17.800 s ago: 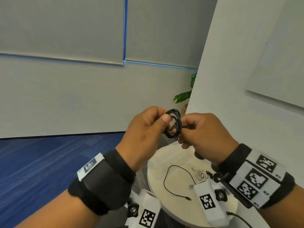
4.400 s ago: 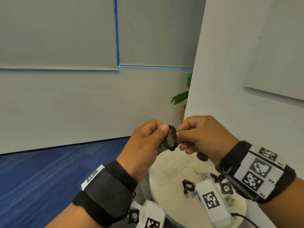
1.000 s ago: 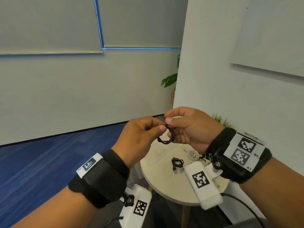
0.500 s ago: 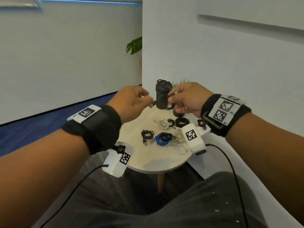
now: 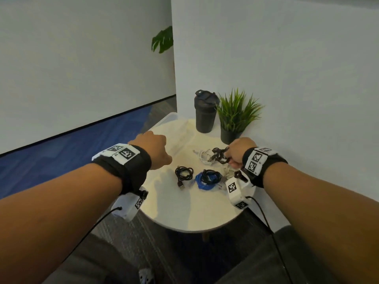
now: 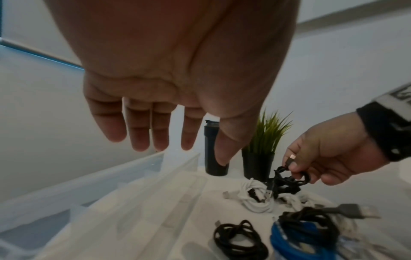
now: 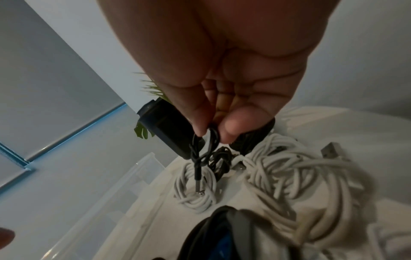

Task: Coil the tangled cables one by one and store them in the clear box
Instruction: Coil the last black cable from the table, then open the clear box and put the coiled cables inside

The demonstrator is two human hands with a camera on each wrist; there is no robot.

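Observation:
My right hand [image 5: 228, 158] pinches a small coiled black cable [image 5: 220, 155] between thumb and fingers [image 7: 231, 130], low over the round white table [image 5: 184, 212]. One plug end of that black cable [image 7: 200, 158] dangles onto a white cable bundle [image 7: 278, 176]. My left hand [image 5: 151, 148] hovers with straight, empty fingers [image 6: 142, 139] over the clear box [image 6: 111, 176] at the table's back left. A loose black coil [image 5: 184, 174] and a blue cable with a black one on it [image 5: 205, 181] lie mid-table. The white cable bundle [image 5: 203, 155] lies just left of my right hand.
A black bottle [image 5: 205, 113] and a potted grass plant [image 5: 235, 115] stand at the back of the table against a white wall. Blue carpet lies to the left. The table's near half is bare.
Both hands held the black coil up in the air; now the left hand has let go and moved over the box, and the right hand has lowered the coil to the table.

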